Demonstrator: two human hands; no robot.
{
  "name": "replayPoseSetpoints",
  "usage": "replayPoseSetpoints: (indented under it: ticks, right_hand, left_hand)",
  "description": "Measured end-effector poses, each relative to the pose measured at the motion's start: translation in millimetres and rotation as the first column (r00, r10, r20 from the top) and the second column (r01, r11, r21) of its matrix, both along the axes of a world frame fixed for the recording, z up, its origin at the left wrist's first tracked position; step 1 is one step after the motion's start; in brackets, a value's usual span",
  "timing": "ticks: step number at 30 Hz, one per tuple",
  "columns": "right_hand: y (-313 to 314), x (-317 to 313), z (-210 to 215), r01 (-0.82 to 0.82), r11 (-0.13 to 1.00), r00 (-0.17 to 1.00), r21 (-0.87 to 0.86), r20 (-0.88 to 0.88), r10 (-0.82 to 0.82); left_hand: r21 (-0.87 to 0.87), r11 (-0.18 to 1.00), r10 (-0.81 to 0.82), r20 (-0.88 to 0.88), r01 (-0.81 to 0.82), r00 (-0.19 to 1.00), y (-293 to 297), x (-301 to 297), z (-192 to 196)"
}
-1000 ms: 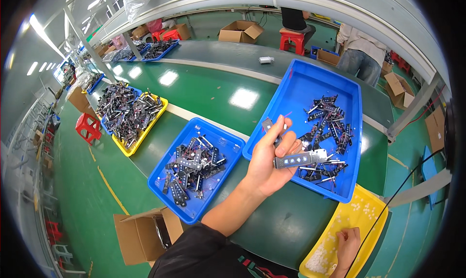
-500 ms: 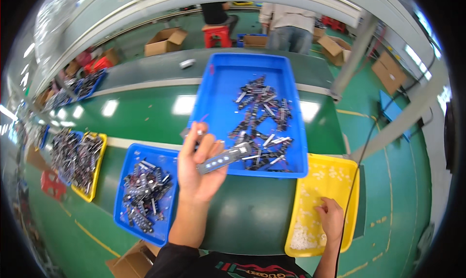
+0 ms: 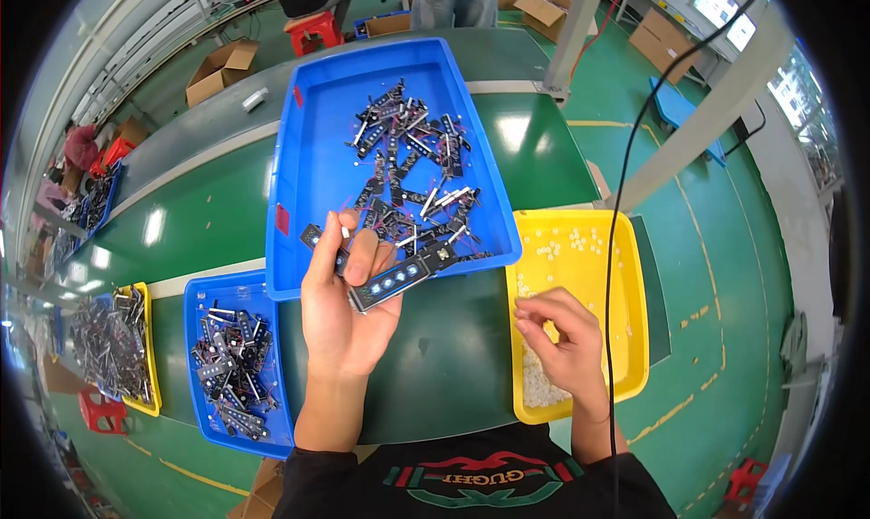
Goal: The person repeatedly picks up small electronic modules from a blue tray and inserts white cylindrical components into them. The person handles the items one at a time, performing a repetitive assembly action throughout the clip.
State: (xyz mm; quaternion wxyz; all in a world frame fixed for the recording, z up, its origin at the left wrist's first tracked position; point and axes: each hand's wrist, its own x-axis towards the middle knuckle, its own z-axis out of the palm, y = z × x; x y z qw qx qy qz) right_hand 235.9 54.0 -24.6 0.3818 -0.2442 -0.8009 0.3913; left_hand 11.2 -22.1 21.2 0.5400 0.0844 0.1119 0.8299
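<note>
My left hand (image 3: 349, 324) is raised over the near edge of the large blue tray (image 3: 288, 157), its fingers curled around a black bar-shaped electronic part (image 3: 395, 282) with a row of pale round spots. Another dark piece (image 3: 314, 238) pokes out behind those fingers. At the fingertips sits a tiny white bit (image 3: 345, 233). My right hand (image 3: 566, 342) hovers at the left side of the yellow tray (image 3: 637, 338), thumb and forefinger pinched together; whatever lies between them is too small to make out. Small white pieces (image 3: 542, 388) lie in that yellow tray.
Many similar black parts (image 3: 399, 139) lie in the large blue tray. A smaller blue tray (image 3: 195, 338) of black parts stands at left, beyond it a yellow tray (image 3: 149, 338) with more. A black cable (image 3: 621, 211) hangs at right. Two people are across the bench (image 3: 507, 62).
My right hand has risen from inside the yellow tray and moved left toward my other hand, fingers pinched. My left hand keeps its hold on the black part. The whole view has shifted.
</note>
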Motion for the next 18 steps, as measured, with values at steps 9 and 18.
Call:
replayPoseSetpoints:
  ticks: [9, 18]
  right_hand:
    - [2.3, -35.8, 21.0, 0.089, 0.949, 0.967, 0.301, -0.256, -0.01]
    - [-10.2, -35.5, 16.6, -0.286, 0.854, 0.793, -0.435, -0.607, -0.044]
  left_hand:
    - [-0.133, 0.989, -0.089, -0.164, 0.067, 0.983, 5.8, 35.9, 1.8]
    - [-0.074, 0.993, -0.115, -0.424, 0.092, 0.898, 6.8, 38.0, -9.9]
